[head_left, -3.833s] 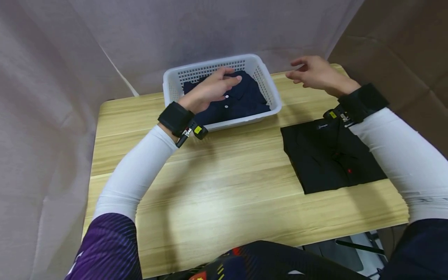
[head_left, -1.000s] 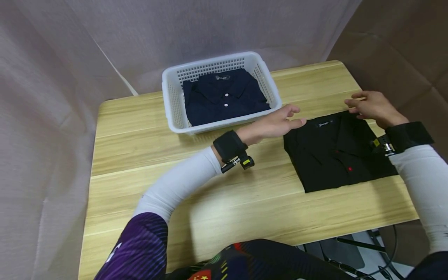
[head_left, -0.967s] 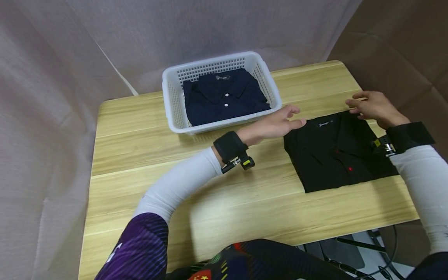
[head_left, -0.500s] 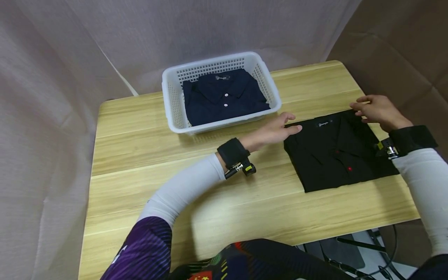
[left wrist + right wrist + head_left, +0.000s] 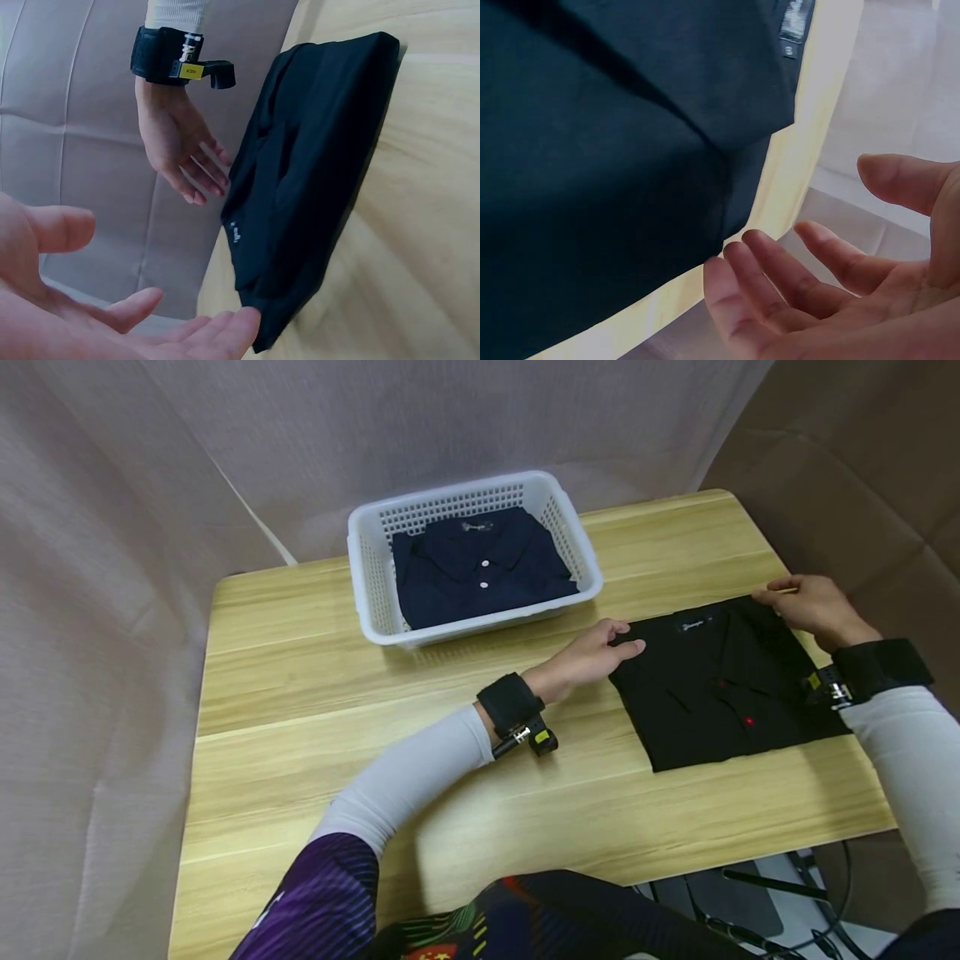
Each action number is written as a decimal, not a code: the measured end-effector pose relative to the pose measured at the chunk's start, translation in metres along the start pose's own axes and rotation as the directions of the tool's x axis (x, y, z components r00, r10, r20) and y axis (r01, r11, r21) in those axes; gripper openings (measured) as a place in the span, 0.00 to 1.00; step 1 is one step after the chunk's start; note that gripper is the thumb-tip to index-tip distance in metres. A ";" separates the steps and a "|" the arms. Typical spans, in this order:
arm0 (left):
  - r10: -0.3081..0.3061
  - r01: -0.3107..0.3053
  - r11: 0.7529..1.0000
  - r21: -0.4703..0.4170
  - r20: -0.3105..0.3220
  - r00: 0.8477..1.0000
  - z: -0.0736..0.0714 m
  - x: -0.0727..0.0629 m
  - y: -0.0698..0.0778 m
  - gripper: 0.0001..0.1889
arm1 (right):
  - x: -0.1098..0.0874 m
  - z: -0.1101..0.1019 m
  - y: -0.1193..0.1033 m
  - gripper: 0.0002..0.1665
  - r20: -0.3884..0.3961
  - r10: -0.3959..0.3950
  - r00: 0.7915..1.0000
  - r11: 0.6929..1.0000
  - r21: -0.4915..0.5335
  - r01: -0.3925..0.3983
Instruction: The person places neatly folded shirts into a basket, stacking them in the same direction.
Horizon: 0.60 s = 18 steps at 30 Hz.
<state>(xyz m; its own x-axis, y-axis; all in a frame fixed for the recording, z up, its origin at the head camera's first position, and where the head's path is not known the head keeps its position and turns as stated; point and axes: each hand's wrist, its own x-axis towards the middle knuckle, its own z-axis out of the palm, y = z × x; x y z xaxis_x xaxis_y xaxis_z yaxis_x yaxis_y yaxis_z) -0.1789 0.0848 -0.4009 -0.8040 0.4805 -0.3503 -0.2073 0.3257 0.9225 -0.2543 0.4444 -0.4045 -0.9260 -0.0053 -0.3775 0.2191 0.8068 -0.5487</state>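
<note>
A folded black collared shirt [image 5: 720,693] lies flat on the right side of the table, a label at its neck and a small red spot on its front. My left hand [image 5: 585,653] is at its far left corner; in the left wrist view its fingertips meet the corner of the shirt [image 5: 315,142], with the thumb held apart. At the far right corner is my right hand [image 5: 813,610]. The right wrist view shows its extended fingertips [image 5: 724,274] right at the fabric's edge and the thumb well away from them.
Behind the left hand, a white plastic basket [image 5: 365,585] holds a folded navy shirt [image 5: 480,568] with white buttons. Both stand on a light wooden table [image 5: 300,710]. Grey cloth [image 5: 300,435] hangs behind, brown cloth [image 5: 885,485] at the right. Cables [image 5: 750,935] hang below the front edge.
Both hands have come from by the basket over to the black shirt. In the last second they sink toward its far corners, the left slightly nearer me. The shirt stays in place.
</note>
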 end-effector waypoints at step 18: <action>-0.134 0.123 0.968 -0.218 -0.036 0.990 0.023 -0.001 -0.027 0.38 | -0.002 0.002 0.021 0.56 0.040 0.053 0.998 0.998 -0.028 -0.052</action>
<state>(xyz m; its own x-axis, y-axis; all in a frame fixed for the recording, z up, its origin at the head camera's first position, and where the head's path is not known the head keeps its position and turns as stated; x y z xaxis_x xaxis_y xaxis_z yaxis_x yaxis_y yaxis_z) -0.1598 0.0941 -0.4290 -0.7888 0.4025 -0.4646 -0.4209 0.1972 0.8854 -0.2469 0.4603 -0.4170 -0.9000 0.0138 -0.4356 0.2580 0.8224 -0.5070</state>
